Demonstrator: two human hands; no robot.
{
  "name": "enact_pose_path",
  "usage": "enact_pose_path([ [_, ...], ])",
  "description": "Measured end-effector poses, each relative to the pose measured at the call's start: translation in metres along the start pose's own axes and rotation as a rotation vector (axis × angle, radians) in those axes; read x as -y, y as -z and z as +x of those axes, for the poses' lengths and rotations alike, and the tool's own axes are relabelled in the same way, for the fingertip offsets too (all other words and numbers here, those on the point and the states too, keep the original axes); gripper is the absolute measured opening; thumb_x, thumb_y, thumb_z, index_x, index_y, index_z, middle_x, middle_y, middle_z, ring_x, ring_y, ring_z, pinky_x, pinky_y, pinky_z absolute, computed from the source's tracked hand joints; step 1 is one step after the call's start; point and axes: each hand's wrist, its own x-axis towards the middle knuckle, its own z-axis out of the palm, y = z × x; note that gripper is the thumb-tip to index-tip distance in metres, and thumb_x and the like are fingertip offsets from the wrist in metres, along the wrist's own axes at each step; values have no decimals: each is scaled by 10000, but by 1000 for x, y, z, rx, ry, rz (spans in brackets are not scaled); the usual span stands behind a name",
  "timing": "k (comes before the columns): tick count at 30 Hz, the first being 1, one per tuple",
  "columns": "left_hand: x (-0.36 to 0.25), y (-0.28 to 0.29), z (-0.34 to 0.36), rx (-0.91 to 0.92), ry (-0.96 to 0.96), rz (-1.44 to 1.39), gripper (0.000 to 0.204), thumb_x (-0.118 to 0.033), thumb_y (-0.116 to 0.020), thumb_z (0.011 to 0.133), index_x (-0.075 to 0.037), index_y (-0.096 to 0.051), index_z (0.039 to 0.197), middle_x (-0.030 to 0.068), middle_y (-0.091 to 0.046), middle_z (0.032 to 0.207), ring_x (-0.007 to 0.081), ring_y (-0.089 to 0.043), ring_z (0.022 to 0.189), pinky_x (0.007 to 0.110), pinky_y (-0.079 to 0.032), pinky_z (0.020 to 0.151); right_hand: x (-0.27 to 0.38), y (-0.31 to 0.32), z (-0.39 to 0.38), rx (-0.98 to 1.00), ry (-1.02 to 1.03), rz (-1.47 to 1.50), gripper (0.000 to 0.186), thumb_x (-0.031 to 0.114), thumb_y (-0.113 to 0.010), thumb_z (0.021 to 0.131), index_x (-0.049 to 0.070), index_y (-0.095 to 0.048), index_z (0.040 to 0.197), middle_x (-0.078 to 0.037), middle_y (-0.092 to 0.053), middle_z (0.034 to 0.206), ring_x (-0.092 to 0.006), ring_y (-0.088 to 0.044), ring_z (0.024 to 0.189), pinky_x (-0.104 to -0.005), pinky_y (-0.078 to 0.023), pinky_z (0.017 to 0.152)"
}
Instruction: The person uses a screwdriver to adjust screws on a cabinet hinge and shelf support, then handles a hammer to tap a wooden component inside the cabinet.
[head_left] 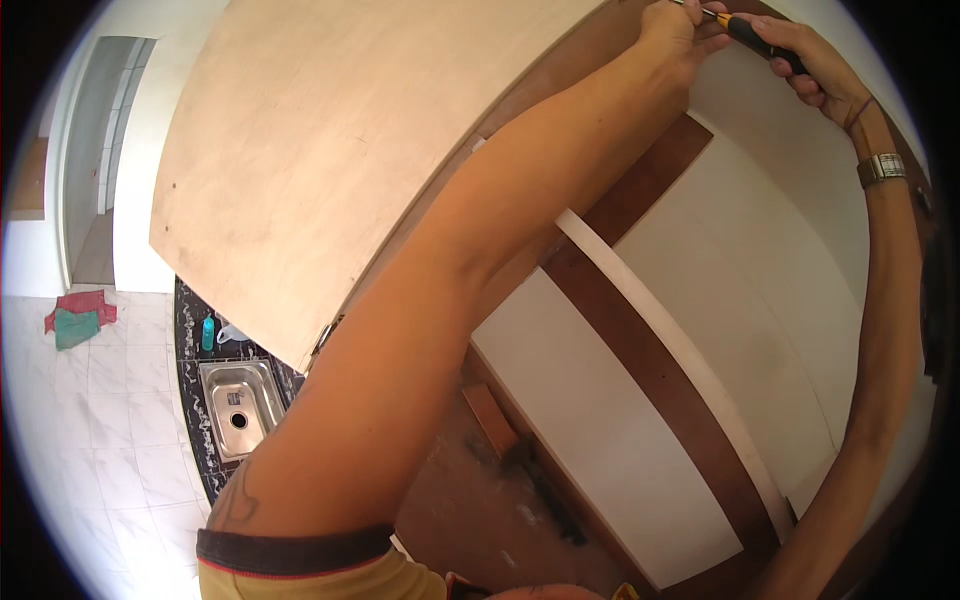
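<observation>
At the top right, my right hand (815, 65) is wrapped round the black and yellow handle of a screwdriver (762, 44). Its shaft points left, toward the upper edge of the picture. My left hand (678, 32) reaches up to the same place, with thumb and fingers pinched at the shaft near the tip. The tip, and anything small held there, cannot be made out. Both hands are beside the upper frame of an opened cabinet, close to the edge of its pale wooden door (330, 130).
Inside the cabinet run a white-edged shelf (690, 385) and brown and white panels. A dark tool-like object (550, 500) lies low in it. Below the door's lower corner, a steel sink (240, 385) sits in a dark counter. Red and green cloths (80, 318) lie on the tiled floor.
</observation>
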Motion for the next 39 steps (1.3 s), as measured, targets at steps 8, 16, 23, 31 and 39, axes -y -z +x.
enact_pose_path([
  [8,7,-9,-5,-123,-93,-1,142,-180,-502,1077,-55,-567,1081,107,-713,970,227,-674,846,406,-599,804,-43,-27,-8,-638,847,-1418,449,182,-629,996,279,-610,1434,-70,-617,724,-247,-582,555,-301,-508,553],
  [16,-34,63,36,-45,-165,219,207,-215,-535,1079,-62,-602,1200,82,-714,1097,200,-686,977,366,-559,887,16,-36,1,-58,208,-3,310,289,-584,1025,88,-759,1184,-19,-627,724,-89,-476,522,-252,-381,443],
  [23,-16,16,-4,-118,-94,197,186,-147,-523,1075,-40,-566,1220,122,-691,1196,239,-675,1083,365,-570,922,-40,-43,-14,-448,368,-1295,392,379,-591,987,414,-633,1375,-68,-737,1059,-284,-724,866,-427,-587,764],
  [31,-31,19,-7,-109,-107,125,162,-111,-487,1081,-11,-522,1203,184,-664,1211,288,-690,1087,396,-611,961,1,-21,-10,-89,276,-79,273,223,-595,1002,79,-762,1165,-34,-616,705,-87,-473,524,-280,-407,465],
  [39,-20,3,-14,-58,-36,109,198,-117,-503,1078,-17,-513,1248,165,-632,1307,247,-631,1205,388,-534,1080,-17,-24,-21,-564,838,-1372,287,211,-590,1004,92,-739,1219,-10,-566,682,-78,-442,499,-267,-363,421],
])
